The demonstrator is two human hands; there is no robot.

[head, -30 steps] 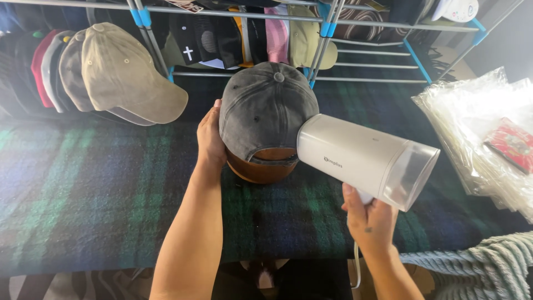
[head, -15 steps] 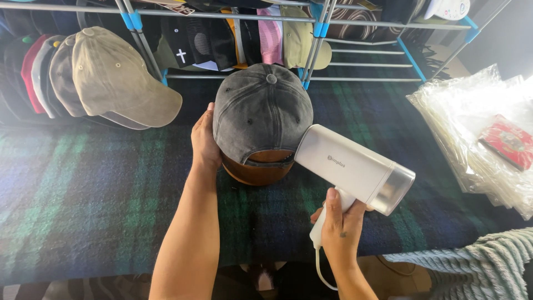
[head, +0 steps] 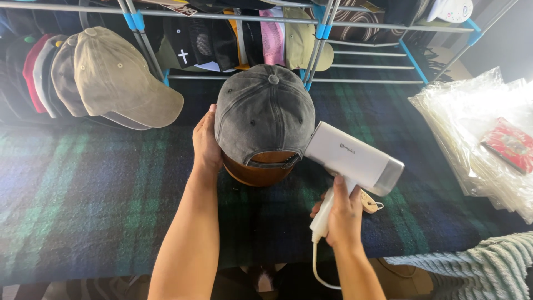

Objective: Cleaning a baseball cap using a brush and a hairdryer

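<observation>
left hand (head: 206,145) braces grey cap (head: 264,114) on brown form (head: 258,171) while right hand (head: 342,214) grips white steamer (head: 352,158), nozzle against cap.

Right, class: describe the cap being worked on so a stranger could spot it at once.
Start at the dark green-and-blue plaid table. At its middle, a faded grey denim baseball cap sits on a brown rounded form, steadied by the left hand. Unlike the stacked beige caps, it stands alone.

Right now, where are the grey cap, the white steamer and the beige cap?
grey cap (head: 261,114), head view, on its crown.
white steamer (head: 355,158), head view, on the side of its body.
beige cap (head: 114,78), head view, on its crown.
</observation>
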